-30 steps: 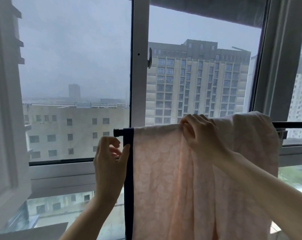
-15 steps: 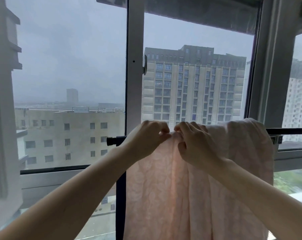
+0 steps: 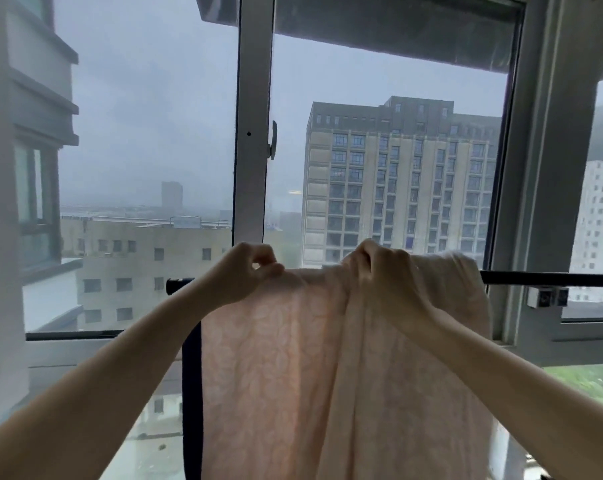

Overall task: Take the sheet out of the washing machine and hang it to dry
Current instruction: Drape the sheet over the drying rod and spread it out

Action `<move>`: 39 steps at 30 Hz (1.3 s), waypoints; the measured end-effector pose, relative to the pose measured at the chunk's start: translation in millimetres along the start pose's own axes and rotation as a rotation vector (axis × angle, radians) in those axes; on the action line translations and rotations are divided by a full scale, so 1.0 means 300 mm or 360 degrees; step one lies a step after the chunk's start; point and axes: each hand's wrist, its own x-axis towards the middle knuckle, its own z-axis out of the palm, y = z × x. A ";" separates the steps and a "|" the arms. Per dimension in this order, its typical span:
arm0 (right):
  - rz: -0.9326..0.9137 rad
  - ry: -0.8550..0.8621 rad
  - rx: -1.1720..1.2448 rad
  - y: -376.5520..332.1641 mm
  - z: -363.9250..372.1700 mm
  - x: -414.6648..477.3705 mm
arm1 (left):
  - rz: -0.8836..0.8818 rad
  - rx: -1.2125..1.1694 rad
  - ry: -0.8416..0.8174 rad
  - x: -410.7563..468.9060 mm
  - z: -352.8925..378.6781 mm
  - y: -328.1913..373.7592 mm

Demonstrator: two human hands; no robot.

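A pale pink patterned sheet (image 3: pixel 293 375) with a dark navy border down its left edge hangs over a black horizontal rod (image 3: pixel 535 278) in front of the window. My left hand (image 3: pixel 244 275) pinches the sheet's top fold near the rod's left end. My right hand (image 3: pixel 379 271) grips a bunch of the sheet at the top, a little to the right. Between the two hands the fabric is stretched along the rod. The sheet's right part is bunched in folds.
A white window frame post (image 3: pixel 253 133) with a handle stands just behind the rod. A bracket (image 3: pixel 546 296) sits on the right frame under the rod. The rod's left end (image 3: pixel 175 285) juts past the sheet. Tall buildings lie beyond the glass.
My left hand left the sheet's navy edge and went up to the top fold beside my right hand; now the two hands have drawn apart along the rod.
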 end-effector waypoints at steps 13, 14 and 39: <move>0.0307 -0.0087 -0.0232 0.280 -0.193 0.003 | -0.0355 0.0154 0.0014 0.021 0.000 0.021; 0.0296 -0.0096 -0.0228 0.281 -0.197 0.004 | -0.0343 0.0174 0.0018 0.026 -0.001 0.031; -0.0296 -0.0055 0.0151 0.189 -0.079 -0.016 | -0.0047 0.0012 0.0063 0.062 0.090 0.138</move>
